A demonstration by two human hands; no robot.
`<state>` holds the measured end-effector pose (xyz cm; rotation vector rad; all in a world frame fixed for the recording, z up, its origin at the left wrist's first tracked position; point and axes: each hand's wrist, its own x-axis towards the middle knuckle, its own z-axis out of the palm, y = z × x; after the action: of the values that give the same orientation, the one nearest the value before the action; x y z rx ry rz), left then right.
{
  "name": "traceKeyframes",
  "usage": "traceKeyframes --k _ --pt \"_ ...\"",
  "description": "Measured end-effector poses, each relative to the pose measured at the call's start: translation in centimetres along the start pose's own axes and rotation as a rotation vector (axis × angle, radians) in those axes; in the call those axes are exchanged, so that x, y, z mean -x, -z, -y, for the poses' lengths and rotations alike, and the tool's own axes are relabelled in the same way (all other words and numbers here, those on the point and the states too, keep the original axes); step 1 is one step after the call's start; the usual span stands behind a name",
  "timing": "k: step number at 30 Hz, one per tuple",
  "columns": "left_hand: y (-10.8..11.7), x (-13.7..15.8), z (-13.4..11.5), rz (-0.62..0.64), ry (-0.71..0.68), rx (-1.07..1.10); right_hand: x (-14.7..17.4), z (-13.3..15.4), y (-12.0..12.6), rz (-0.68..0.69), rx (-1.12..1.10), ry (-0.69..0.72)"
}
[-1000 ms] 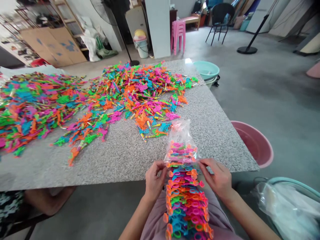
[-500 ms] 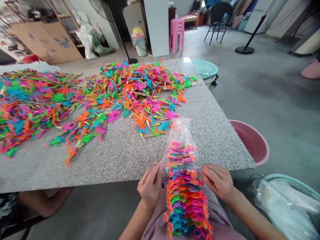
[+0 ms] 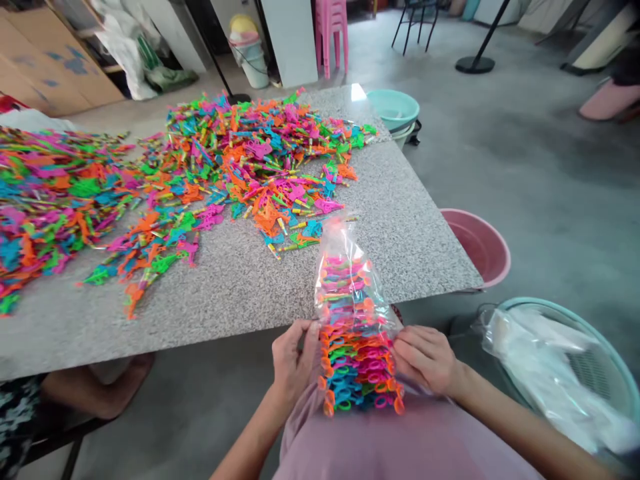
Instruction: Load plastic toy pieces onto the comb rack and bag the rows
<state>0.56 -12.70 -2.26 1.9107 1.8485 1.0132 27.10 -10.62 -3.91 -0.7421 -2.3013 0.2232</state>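
Observation:
A clear plastic bag lies at the table's front edge, its closed end resting on the granite. Its mouth is drawn over part of a long stack of colourful plastic toys with orange round ends; the near part of the stack is still outside, against my lap. My left hand pinches the bag's left rim, thumb against fingers. On the other side, my right hand grips the right rim with curled fingers.
Loose toys in large heaps cover the left and back of the granite table. Right of it stand a pink basin, a teal basin and a basket of clear bags. Another person's arm is at lower left.
The bag's mouth has come down over more of the stack, towards my body, with both hands holding its rim. The camera view has tilted downward and shifted right.

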Motion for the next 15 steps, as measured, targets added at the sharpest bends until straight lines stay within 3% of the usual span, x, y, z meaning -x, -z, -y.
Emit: traceKeyframes --k 4,10,13,15 --pt "0.5 -0.5 -0.4 -0.053 -0.112 -0.030 0.1 0.3 0.2 -0.044 0.033 -0.003" --pt "2.2 5.4 2.1 -0.065 -0.640 -0.055 2.9 2.0 1.2 0.014 0.014 0.179" --pt "2.3 5.9 1.7 -0.130 -0.598 -0.143 1.9 2.3 1.5 -0.013 -0.068 0.128" --pt "2.9 3.5 0.0 -0.199 -0.545 -0.234 -0.6 1.8 2.5 -0.103 -0.139 0.034"
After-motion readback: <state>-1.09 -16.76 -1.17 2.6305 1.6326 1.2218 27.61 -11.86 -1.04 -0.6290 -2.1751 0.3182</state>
